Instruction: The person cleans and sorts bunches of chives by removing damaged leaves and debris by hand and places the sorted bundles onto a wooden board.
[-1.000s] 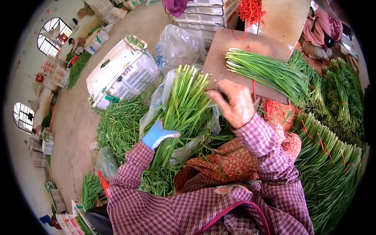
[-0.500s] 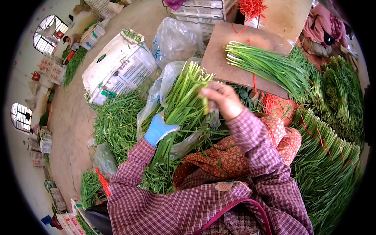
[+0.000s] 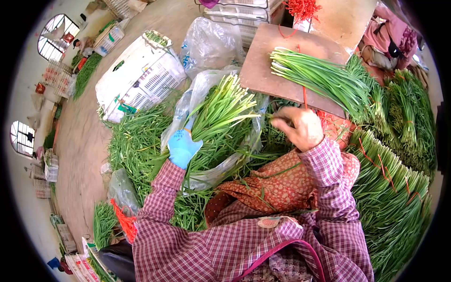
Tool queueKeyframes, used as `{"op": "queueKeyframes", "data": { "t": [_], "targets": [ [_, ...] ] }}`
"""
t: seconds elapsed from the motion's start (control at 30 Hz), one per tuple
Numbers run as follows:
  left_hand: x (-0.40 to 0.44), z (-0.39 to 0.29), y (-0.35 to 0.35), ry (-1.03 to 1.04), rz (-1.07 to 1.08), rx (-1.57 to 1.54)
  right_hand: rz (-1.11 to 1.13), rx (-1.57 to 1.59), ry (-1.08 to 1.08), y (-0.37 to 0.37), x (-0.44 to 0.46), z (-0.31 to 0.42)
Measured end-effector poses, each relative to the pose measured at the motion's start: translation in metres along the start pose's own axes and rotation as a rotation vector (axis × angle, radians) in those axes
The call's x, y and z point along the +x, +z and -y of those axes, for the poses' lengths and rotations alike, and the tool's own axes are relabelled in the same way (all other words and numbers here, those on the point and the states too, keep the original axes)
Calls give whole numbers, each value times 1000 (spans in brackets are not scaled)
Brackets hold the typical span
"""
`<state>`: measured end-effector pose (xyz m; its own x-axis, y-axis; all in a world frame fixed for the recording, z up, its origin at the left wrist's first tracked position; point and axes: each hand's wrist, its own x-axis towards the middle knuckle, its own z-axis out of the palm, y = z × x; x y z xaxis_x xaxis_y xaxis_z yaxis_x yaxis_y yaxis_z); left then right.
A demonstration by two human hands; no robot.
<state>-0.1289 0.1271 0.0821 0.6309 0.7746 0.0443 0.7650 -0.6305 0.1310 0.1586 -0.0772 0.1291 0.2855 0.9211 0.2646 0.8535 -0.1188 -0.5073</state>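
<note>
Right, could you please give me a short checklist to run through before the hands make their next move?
1. Left hand has a grip on the loose greens: ok, the gloved fingers hold them.
2. Pale ends of those greens are level: not ok, they fan out unevenly.
3. Right hand is free of stalks: cannot tell, the curled fingers hide part of the palm side.
4. Bundle rests on the board: ok, though its leaf end hangs past the edge.
5. Red string is closed around that bundle: not ok, none shows across its top.
</note>
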Motion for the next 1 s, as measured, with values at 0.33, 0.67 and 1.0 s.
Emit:
{"op": "queueKeyframes", "data": {
  "t": [0.33,0.67,1.0],
  "targets": [
    [-7,-28,-27,125,-17,47,-313,-171,-119,47,54,42],
    [-8,13,-32,57,41,448,2,-481,351,33,10,-67],
    [0,0,-48,27,36,452,-347,-125,-139,23,39,25]
  ]
}}
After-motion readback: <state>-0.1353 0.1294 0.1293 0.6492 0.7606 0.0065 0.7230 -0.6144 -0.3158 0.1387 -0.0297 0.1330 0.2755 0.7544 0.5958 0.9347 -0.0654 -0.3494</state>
